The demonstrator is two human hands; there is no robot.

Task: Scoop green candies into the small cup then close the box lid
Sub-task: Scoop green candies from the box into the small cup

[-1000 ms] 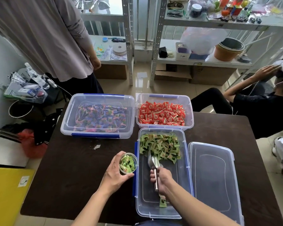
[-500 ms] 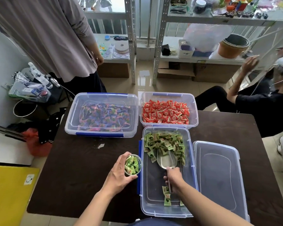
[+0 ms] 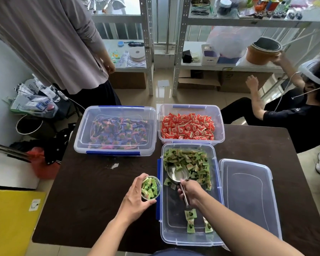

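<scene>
The right hand (image 3: 190, 193) hides most of the scoop (image 3: 177, 175) handle; candy wrapper print unreadable.

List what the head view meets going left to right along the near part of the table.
Left hand → small clear cup of green candies → metal scoop in the right hand, inside the open clear plastic box → clear box lid lying flat.

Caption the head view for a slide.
Right hand digs a metal scoop into green candies; left hand steadies the small cup.
</scene>
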